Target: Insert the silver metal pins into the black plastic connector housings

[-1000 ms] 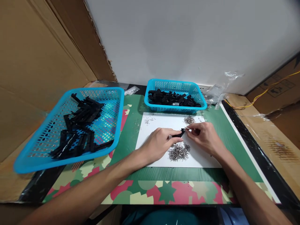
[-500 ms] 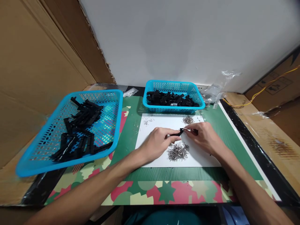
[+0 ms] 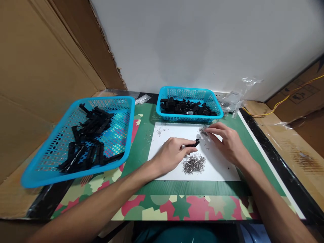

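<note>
My left hand [image 3: 172, 152] pinches a small black plastic part [image 3: 197, 143] above the white sheet [image 3: 162, 170]. The part's far end sticks out past my fingertips. Farther back on the right, my right hand [image 3: 226, 140] has its thumb and forefinger brought together at the edge of a small heap of thin metal pieces [image 3: 203, 130]. Whatever lies between those fingertips is too small to make out. A larger heap of small bent metal wire pieces, like springs [image 3: 194, 164], lies just in front of my left fingers.
A blue basket [image 3: 162, 115] of black parts stands behind the sheet. Another, larger blue basket [image 3: 130, 135] with long black pieces is on the left. Scattered wire pieces [image 3: 160, 131] lie at the sheet's back left corner. Clear plastic bags [image 3: 231, 101] sit at the back right.
My right hand has left the black part and moved back to the small heap. My left hand keeps hold of the part in nearly the same place.
</note>
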Demonstrator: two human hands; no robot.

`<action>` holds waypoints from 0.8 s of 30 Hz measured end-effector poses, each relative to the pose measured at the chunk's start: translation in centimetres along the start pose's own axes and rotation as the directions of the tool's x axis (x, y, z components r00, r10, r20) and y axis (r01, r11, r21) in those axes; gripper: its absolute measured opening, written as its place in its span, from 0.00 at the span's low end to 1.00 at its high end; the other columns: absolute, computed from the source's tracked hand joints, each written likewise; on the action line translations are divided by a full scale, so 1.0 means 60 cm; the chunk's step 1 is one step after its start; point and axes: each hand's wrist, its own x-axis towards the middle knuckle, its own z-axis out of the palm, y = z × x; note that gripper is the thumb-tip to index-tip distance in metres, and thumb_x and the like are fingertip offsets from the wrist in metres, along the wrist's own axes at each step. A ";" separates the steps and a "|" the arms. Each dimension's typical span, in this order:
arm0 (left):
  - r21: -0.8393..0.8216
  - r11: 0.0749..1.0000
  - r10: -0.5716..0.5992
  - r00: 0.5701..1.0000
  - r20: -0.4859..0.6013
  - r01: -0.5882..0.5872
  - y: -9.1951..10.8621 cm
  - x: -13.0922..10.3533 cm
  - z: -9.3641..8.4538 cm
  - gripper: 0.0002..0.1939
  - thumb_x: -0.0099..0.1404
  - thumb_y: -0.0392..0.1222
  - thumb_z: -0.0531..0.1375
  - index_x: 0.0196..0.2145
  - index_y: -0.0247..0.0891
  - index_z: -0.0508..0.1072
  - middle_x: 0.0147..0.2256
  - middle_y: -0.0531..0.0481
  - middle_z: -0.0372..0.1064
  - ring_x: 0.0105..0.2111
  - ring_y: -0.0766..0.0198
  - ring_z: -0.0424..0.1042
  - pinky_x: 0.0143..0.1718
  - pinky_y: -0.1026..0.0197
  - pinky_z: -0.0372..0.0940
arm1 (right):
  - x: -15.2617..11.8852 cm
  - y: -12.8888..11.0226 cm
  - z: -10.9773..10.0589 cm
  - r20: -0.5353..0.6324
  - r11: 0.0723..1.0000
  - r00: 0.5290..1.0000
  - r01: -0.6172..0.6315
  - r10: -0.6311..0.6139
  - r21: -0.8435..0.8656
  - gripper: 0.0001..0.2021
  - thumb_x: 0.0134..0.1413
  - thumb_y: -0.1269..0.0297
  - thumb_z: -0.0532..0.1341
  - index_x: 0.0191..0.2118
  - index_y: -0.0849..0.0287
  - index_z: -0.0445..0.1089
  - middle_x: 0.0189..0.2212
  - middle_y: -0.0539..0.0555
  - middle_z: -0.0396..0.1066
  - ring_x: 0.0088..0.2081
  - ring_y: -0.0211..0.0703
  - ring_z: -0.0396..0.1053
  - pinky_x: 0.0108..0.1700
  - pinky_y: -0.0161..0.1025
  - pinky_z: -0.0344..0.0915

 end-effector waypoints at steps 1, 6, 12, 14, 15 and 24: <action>-0.001 1.000 0.000 1.000 0.005 0.000 0.000 0.000 0.000 0.15 0.70 0.43 0.64 0.52 0.38 0.83 0.48 0.44 0.82 0.39 0.55 0.83 0.43 0.54 0.76 | -0.001 0.001 0.000 -0.061 1.000 0.998 -0.004 0.005 0.011 0.13 0.68 0.64 0.59 0.44 0.55 0.84 0.45 0.60 0.80 0.44 0.52 0.78 0.49 0.49 0.73; 0.020 1.000 0.011 1.000 0.006 -0.011 0.002 -0.001 -0.001 0.13 0.69 0.41 0.64 0.49 0.40 0.84 0.49 0.45 0.82 0.42 0.54 0.83 0.48 0.53 0.75 | -0.004 -0.005 0.005 -0.278 0.939 0.920 -0.198 0.277 0.281 0.08 0.60 0.59 0.69 0.35 0.57 0.82 0.35 0.57 0.82 0.37 0.53 0.81 0.44 0.51 0.78; 0.025 1.000 0.004 1.000 0.024 -0.005 0.000 0.001 -0.001 0.15 0.70 0.41 0.64 0.52 0.39 0.83 0.52 0.47 0.81 0.47 0.52 0.82 0.52 0.51 0.74 | 0.001 -0.019 0.033 -0.051 0.721 0.897 -0.317 0.438 0.616 0.13 0.54 0.56 0.72 0.32 0.61 0.77 0.31 0.58 0.80 0.30 0.47 0.79 0.37 0.46 0.80; 0.031 0.999 0.014 1.000 0.024 -0.015 0.000 0.001 -0.001 0.14 0.70 0.41 0.64 0.51 0.40 0.83 0.52 0.47 0.80 0.49 0.52 0.82 0.54 0.51 0.73 | 0.002 -0.022 0.038 -0.021 0.731 0.907 -0.325 0.420 0.600 0.13 0.55 0.55 0.71 0.32 0.62 0.76 0.32 0.59 0.80 0.31 0.47 0.79 0.37 0.45 0.79; 0.035 0.999 0.019 1.000 0.022 -0.020 0.000 0.001 -0.001 0.14 0.70 0.41 0.64 0.51 0.40 0.84 0.52 0.47 0.80 0.50 0.52 0.81 0.55 0.51 0.72 | 0.002 -0.024 0.039 -0.015 0.742 0.912 -0.324 0.410 0.588 0.13 0.55 0.55 0.71 0.32 0.62 0.76 0.33 0.59 0.80 0.31 0.46 0.79 0.37 0.45 0.79; 0.015 1.000 0.013 1.000 0.015 -0.014 -0.005 0.002 0.000 0.16 0.69 0.40 0.64 0.52 0.39 0.83 0.49 0.45 0.82 0.43 0.53 0.83 0.48 0.53 0.75 | -0.001 -0.028 0.040 -0.054 0.798 0.927 -0.289 0.371 0.528 0.12 0.56 0.57 0.70 0.30 0.61 0.75 0.29 0.57 0.79 0.28 0.46 0.79 0.34 0.43 0.76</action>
